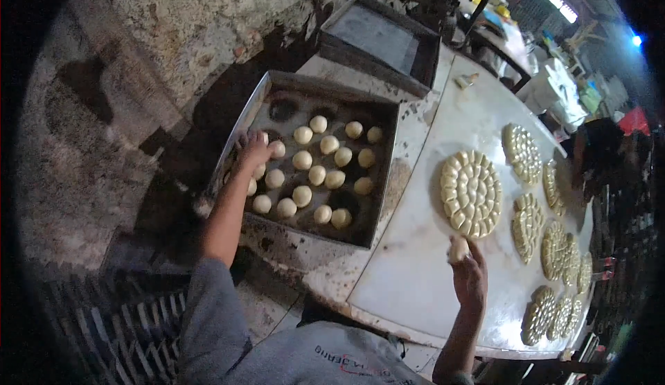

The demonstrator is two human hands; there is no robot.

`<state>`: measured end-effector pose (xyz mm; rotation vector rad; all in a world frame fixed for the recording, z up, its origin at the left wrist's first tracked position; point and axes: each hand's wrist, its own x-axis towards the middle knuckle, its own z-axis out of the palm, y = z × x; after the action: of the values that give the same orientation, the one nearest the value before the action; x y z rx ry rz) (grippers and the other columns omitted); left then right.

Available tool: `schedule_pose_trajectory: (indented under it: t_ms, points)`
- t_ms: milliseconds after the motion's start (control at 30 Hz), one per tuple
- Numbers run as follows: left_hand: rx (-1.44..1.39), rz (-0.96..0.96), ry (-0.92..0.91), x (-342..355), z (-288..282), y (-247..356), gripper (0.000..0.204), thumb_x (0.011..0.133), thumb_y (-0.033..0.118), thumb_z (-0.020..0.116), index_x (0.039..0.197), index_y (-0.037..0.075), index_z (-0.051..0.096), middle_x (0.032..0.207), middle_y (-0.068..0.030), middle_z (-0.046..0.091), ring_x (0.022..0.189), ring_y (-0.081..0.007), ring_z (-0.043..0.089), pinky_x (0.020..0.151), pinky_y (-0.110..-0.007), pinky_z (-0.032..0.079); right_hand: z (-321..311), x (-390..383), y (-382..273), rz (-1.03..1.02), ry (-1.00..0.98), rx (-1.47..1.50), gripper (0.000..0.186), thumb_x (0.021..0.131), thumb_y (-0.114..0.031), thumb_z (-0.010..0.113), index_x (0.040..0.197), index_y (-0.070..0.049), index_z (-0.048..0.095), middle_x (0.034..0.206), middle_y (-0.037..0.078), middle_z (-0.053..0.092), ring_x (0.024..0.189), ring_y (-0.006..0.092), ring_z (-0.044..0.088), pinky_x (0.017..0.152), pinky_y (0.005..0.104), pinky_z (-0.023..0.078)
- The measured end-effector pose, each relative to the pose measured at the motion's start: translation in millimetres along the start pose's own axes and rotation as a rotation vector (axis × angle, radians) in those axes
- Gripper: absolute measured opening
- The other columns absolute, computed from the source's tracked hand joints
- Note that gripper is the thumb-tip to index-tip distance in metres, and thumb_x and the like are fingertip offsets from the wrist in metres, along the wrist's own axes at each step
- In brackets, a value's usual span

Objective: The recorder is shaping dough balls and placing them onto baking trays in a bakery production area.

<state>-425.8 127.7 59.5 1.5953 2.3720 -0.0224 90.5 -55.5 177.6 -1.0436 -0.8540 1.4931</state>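
Note:
My left hand [256, 154] reaches into a dark metal baking tray [311, 228] on the left, its fingers curled around a pale dough ball [265, 138] that is partly covered by them. Several more round dough balls [302, 160] sit spaced over the tray's floor. My right hand [471, 280] is raised over the white tabletop [415, 274], with a small pale piece of dough [458, 251] pinched at its fingertips. Just beyond that hand lies a flat oval dough cluster [471, 194], scored or divided into many small segments.
Several similar segmented dough clusters [523, 154] cover the table's right side. Behind the tray stands a second, shallow metal tray [374, 35]. A small scrap [467, 80] lies near the far table edge. A rough stone wall [187, 39] rises on the left, and white bags [561, 94] are piled beyond the table.

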Motion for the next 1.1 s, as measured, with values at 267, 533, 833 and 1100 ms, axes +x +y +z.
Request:
schedule_pose_trajectory:
  t_ms: [267,533,833,1100]
  points:
    - [-1.251,0.925,-0.333,-159.4,-66.1,42.5,0.054,0.092,0.03,0.051,0.135,0.001,0.035,0.13,-0.0108,0.046,0.121,-0.0219,0.042,0.103,-0.034,0.031,227.8,185.8,-87.1,-1.137,0.318,-0.494,0.049,0.077,-0.009,0.066,0.122,-0.001,0.049,0.103,0.011,0.061,0.083,0.0147,0.059,0.069,0.0268,0.049]
    - [-1.07,0.905,-1.091,-266.4,51.6,109.9,0.07,0.086,0.051,0.051,0.136,0.005,0.035,0.14,-0.0138,0.036,0.131,-0.0252,0.031,0.108,-0.038,0.022,156.4,210.7,101.3,-0.626,0.339,-1.163,0.038,0.077,-0.017,0.064,0.11,-0.004,0.052,0.116,0.02,0.049,0.108,0.0356,0.047,0.09,0.0418,0.04]
    - [-0.1,1.413,-0.904,-335.9,124.8,283.0,0.066,0.084,0.054,0.051,0.135,0.013,0.039,0.143,-0.0154,0.03,0.135,-0.0362,0.017,0.111,-0.042,0.011,-307.2,-84.6,93.4,-0.263,1.221,-1.204,0.013,0.078,-0.011,0.061,0.085,-0.001,0.059,0.092,0.017,0.057,0.086,0.0303,0.055,0.079,0.0391,0.044]
    - [-0.716,1.145,-0.613,-297.0,230.1,563.0,0.027,0.09,0.023,0.054,0.101,0.0,0.061,0.097,-0.005,0.064,0.088,-0.0139,0.057,0.082,-0.031,0.047,-364.7,-209.8,50.9,-0.21,1.277,-1.108,0.004,0.076,-0.003,0.056,0.079,0.0,0.057,0.081,0.017,0.054,0.074,0.0311,0.052,0.068,0.0392,0.043]
